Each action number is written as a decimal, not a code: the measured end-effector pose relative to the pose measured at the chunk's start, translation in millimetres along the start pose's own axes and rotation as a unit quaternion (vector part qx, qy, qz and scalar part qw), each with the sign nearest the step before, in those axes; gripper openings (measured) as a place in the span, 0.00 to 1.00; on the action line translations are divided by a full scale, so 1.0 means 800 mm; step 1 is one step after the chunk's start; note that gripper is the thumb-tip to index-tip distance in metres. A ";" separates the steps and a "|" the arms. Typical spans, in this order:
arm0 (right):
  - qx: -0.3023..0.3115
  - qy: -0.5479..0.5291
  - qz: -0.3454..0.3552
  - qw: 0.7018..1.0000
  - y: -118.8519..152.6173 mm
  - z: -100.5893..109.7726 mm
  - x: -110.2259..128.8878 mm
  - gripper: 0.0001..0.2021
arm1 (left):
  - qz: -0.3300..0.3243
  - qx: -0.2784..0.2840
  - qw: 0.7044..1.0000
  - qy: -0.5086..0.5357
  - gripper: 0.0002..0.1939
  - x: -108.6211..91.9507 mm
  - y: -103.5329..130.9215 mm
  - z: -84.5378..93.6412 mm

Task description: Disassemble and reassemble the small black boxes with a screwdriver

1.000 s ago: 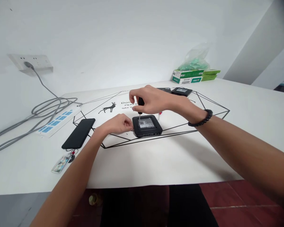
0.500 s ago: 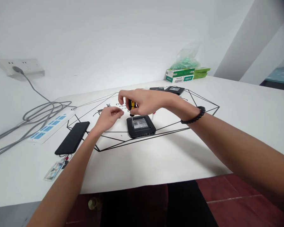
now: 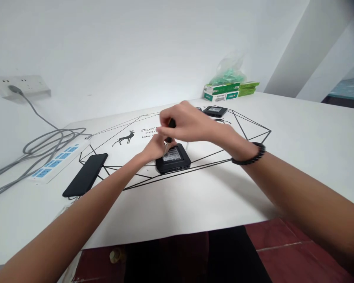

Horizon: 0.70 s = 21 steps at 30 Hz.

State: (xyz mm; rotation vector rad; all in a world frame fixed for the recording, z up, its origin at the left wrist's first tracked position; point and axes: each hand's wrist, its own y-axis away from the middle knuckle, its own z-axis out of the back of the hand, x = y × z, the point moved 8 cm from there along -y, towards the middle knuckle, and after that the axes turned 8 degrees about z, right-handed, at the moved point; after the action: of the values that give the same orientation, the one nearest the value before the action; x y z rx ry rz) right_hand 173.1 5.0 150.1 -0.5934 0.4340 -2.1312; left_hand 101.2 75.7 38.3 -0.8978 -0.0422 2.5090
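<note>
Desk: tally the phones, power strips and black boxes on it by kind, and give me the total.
Phone: 1
Power strip: 1
Black boxes: 3 (near box below the hands, far box, and hidden box, mostly behind the right hand)
Total: 5

1. Cool, diffuse light brightens the wall (image 3: 120, 51), upper frame.
2. A soft shadow (image 3: 238, 190) crosses the table (image 3: 153, 212), right of centre.
3. The label (image 3: 171, 154) on the black device (image 3: 182, 158), mid-frame, blurs illegibly.
4. Upper-right corner is dark; left-edge outlet (image 3: 32, 85) looks stretched.
</note>
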 end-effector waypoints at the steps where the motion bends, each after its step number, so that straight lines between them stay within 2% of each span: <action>1: -0.043 -0.004 -0.019 0.999 0.011 0.016 -0.006 0.10 | -0.015 -0.005 1.000 -0.006 0.10 -0.005 0.001 -0.003; 4: -0.166 0.005 -0.079 0.983 0.049 0.060 -0.025 0.11 | -0.053 -0.019 0.998 -0.017 0.12 -0.013 0.002 -0.008; 7: -0.217 0.030 -0.122 0.968 0.077 0.079 -0.041 0.11 | -0.085 -0.023 0.996 -0.005 0.12 -0.016 0.003 -0.011; 11: -0.233 0.070 -0.145 0.959 0.093 0.081 -0.056 0.11 | -0.120 -0.034 0.992 -0.014 0.12 -0.017 0.006 -0.011; 15: -0.241 0.087 -0.153 0.954 0.098 0.080 -0.066 0.11 | -0.140 -0.032 0.987 -0.069 0.12 -0.019 0.008 -0.008; 21: -0.212 0.079 -0.148 0.963 0.089 0.066 -0.078 0.09 | -0.154 0.031 0.973 -0.171 0.18 -0.012 0.020 -0.004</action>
State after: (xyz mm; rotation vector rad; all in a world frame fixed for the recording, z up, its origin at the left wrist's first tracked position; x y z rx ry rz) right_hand 280.6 10.2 142.0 -0.7686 0.9576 -2.3948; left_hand 103.1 56.8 38.4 -0.3894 -0.1969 2.3259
